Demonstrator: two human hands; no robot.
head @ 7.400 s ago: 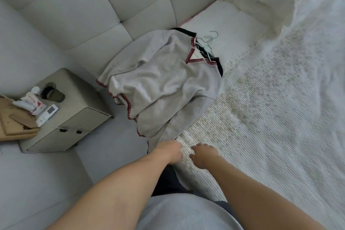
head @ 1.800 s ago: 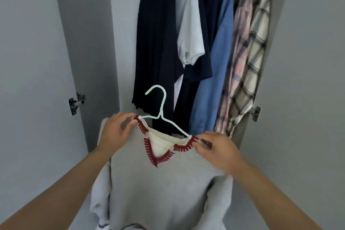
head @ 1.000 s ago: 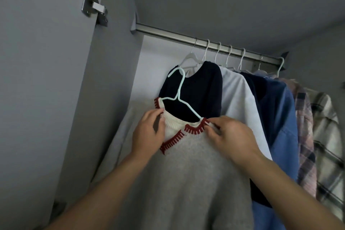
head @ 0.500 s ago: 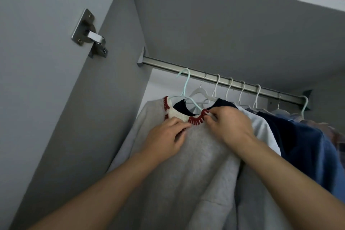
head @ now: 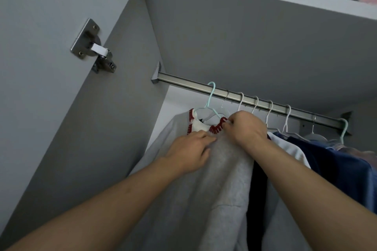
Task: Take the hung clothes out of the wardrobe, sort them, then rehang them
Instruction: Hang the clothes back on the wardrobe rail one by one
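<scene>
A grey sweater [head: 220,179] with red-stitched collar hangs on a mint hanger [head: 210,98], whose hook sits over the metal rail [head: 183,82] at the left end of the row. My right hand [head: 244,128] pinches the collar's right side near the hanger shoulder. On the sweater's chest, just below the collar, my left hand [head: 189,153] lies with its fingers touching the fabric. To the right hang a dark garment [head: 258,185], a white shirt [head: 289,149] and blue clothes [head: 336,167] on white hangers.
The open wardrobe door [head: 40,67] with a metal hinge [head: 91,47] stands at the left. A shelf [head: 265,0] above the rail carries folded beige, blue and pink textiles. The wardrobe's left wall is close to the sweater.
The sweater was carried from the bed to the wardrobe and raised; its mint hanger hook now sits on the rail. My left hand has slid from the collar down to the chest.
</scene>
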